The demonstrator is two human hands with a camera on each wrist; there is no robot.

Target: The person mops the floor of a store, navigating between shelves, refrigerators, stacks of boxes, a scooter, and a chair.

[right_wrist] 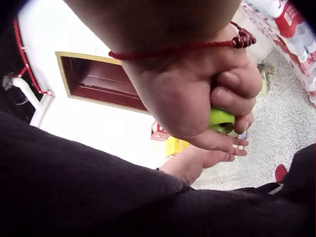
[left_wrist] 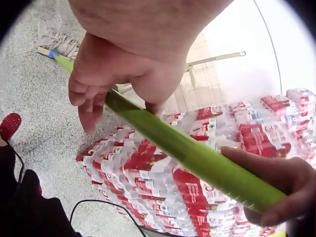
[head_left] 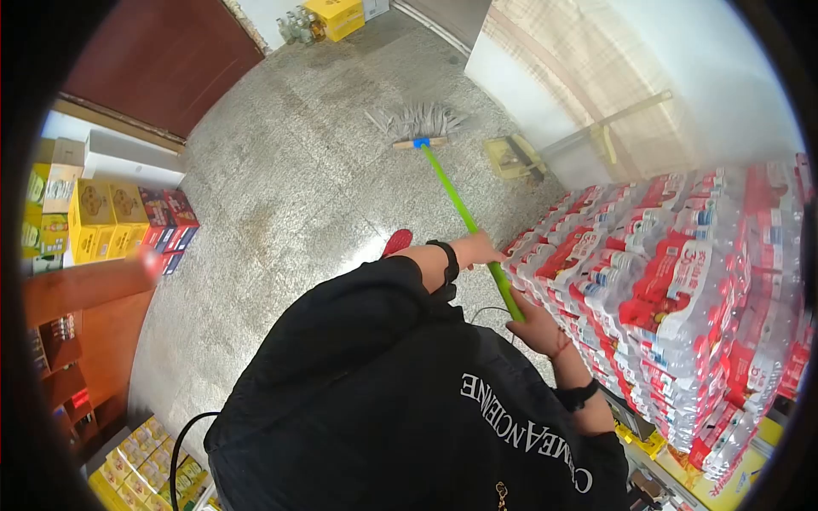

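Note:
A mop (head_left: 449,186) slants across the head view, with a green handle, a blue joint and a head of grey strips spread on the floor. Partway along the handle my left hand (head_left: 477,249) holds it, thumb on one side and fingers on the other in the left wrist view. Nearer my body, my right hand (head_left: 537,328) grips the handle by its top end. In the right wrist view the fingers of the right hand (right_wrist: 197,98) curl round the green tube, whose hollow end (right_wrist: 222,121) shows between them.
Stacked packs of bottles (head_left: 630,264) with red labels stand close on the right. A yellow dustpan-like thing (head_left: 514,158) lies near the mop head. Boxes (head_left: 111,220) line the left side. Glass bottles (head_left: 300,27) and a yellow box (head_left: 337,17) stand at the far wall. A cable (left_wrist: 98,201) loops low.

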